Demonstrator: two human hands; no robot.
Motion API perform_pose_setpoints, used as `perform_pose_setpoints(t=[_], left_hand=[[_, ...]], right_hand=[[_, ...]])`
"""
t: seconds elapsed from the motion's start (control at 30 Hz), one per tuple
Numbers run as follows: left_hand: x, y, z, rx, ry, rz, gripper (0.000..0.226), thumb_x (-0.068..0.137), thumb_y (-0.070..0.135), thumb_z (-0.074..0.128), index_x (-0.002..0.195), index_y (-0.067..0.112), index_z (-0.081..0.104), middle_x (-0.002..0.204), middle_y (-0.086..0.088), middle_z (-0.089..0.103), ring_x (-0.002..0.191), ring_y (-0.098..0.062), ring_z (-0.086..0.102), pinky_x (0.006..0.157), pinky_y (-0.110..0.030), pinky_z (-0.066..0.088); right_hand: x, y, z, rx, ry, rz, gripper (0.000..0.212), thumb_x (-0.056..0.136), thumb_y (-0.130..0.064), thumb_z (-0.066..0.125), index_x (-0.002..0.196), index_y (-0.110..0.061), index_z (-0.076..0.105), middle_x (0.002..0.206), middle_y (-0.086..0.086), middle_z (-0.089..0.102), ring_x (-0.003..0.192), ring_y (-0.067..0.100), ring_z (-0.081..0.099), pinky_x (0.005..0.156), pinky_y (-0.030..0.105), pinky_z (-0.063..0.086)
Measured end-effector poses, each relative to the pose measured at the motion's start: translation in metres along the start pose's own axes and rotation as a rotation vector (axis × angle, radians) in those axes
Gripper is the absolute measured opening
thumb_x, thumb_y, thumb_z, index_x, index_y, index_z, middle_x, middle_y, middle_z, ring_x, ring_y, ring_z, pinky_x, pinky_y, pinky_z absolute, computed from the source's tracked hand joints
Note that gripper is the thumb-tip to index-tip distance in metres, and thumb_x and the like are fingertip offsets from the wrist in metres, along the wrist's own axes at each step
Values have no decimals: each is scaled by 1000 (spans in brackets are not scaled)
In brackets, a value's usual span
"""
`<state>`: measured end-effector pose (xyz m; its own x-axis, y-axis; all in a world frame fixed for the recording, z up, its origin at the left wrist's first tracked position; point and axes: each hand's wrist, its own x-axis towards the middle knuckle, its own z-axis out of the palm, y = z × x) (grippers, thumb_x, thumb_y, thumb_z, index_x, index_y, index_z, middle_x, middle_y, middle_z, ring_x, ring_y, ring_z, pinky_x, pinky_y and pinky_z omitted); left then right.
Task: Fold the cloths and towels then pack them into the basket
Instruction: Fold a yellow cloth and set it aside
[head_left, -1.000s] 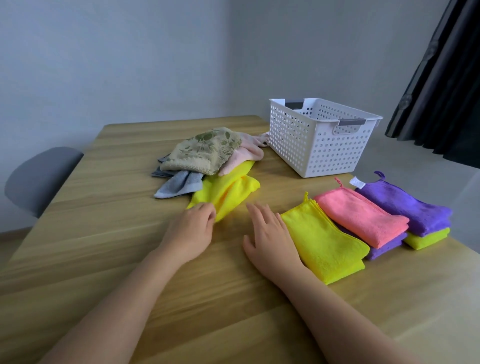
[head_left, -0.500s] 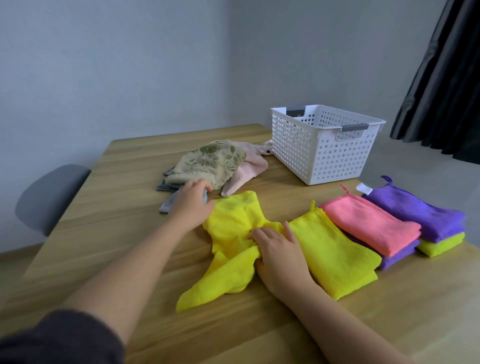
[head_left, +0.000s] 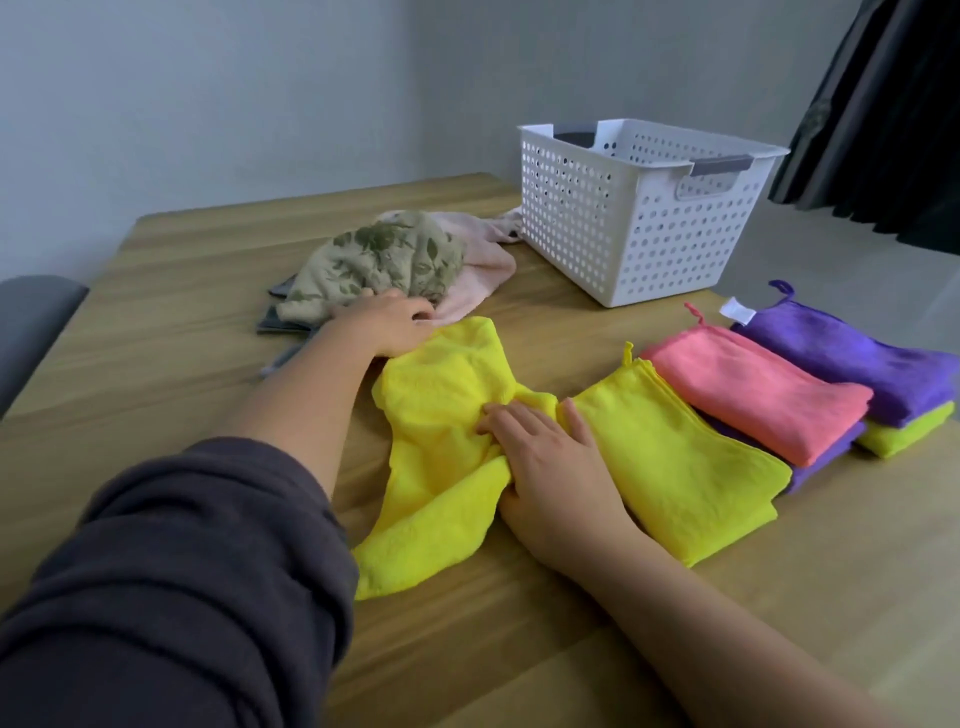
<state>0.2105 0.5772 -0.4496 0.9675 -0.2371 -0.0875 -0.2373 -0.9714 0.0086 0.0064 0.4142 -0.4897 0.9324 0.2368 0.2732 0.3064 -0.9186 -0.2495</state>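
Pressing yellow cloth (head_left: 441, 410), right hand (head_left: 556, 467) grip flat; left hand (head_left: 387, 325) outstretched, grip unclear.

wooden table (head_left: 156, 249): light grain | walls (head_left: 208, 93): plain pale grey, behind table | grey chair (head_left: 31, 322): at table's left edge | dark pleated curtain (head_left: 883, 114): beyond table's far-right corner
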Motion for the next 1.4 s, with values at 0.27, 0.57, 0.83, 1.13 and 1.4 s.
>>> perform_pose_setpoints(t=[0.27, 0.57, 0.83, 1.13, 1.4], left_hand=[[-65, -30, 18, -211, 345, 111, 11, 88, 14, 53, 84, 18, 62, 100, -8, 60, 92, -28, 52, 69, -33, 37], [-166, -8, 46, -387, 434, -16, 53, 83, 9, 59, 135, 14, 47, 144, -5, 41, 130, -27, 39, 107, -46, 34], [-249, 21, 63, -533, 681, 274, 49, 75, 21, 70, 122, 21, 57, 132, -2, 48, 125, -18, 45, 104, -40, 38], [-327, 61, 31, -549, 282, 388, 61, 56, 90, 45, 92, 41, 51, 87, 23, 55, 83, 1, 55, 72, -19, 46], [-354, 91, -3, -681, 345, 131, 7, 83, 17, 60, 80, 22, 56, 72, 7, 56, 62, -9, 49, 61, -30, 42]], right_hand=[[-1, -1, -2, 14, 22, 7, 42, 87, -28, 51, 128, -28, 42, 138, -10, 44, 136, 12, 32, 116, 42, 0], [-7, -6, -9, 27, 31, -33, 45, 84, -19, 55, 128, -20, 48, 135, 0, 50, 130, 21, 40, 115, 43, 6], [-42, -16, -25, 308, 278, -89, 43, 81, -5, 58, 122, -18, 55, 111, 2, 65, 105, 20, 58, 88, 26, 31], [-70, -30, -54, 461, 54, 104, 24, 85, -9, 56, 106, -18, 66, 104, 8, 69, 98, 26, 61, 79, 36, 49], [-83, -47, -130, 372, -72, 123, 15, 84, -7, 51, 72, -7, 59, 72, 7, 59, 76, 24, 52, 54, 28, 35]])
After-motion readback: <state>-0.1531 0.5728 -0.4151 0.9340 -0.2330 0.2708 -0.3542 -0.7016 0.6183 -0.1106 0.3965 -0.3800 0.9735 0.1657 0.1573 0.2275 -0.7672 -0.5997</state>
